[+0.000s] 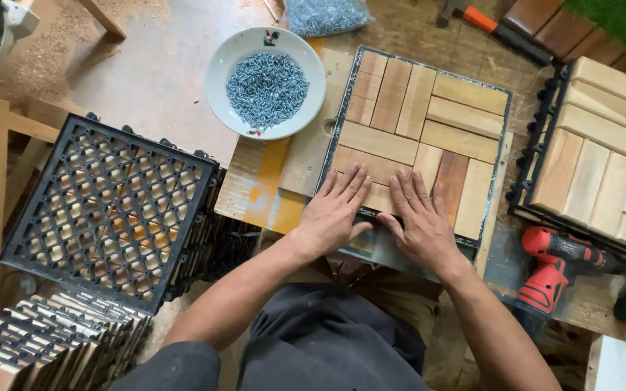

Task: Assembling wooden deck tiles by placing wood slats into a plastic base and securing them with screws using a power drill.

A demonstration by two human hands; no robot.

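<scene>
On the near edge of the wooden slat tile [418,127], the left hand [333,213] and right hand [418,221] lie flat and open, side by side, gripping nothing. That tile sits on the surface [269,192]. Just beyond is a white bowl of screws [266,83]. Black plastic grids [110,210] are stacked left; a red drill [559,264] lies right.

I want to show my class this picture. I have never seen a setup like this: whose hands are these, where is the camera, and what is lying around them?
The single picture comes from a camera worn on a person's head, looking down. The left hand and right hand lie flat on a wooden slat tile in a dark frame; neither grips anything. Nearby are a white bowl of screws, a black plastic grid on a stack, a red power drill, and another slat tile at the right.
</scene>
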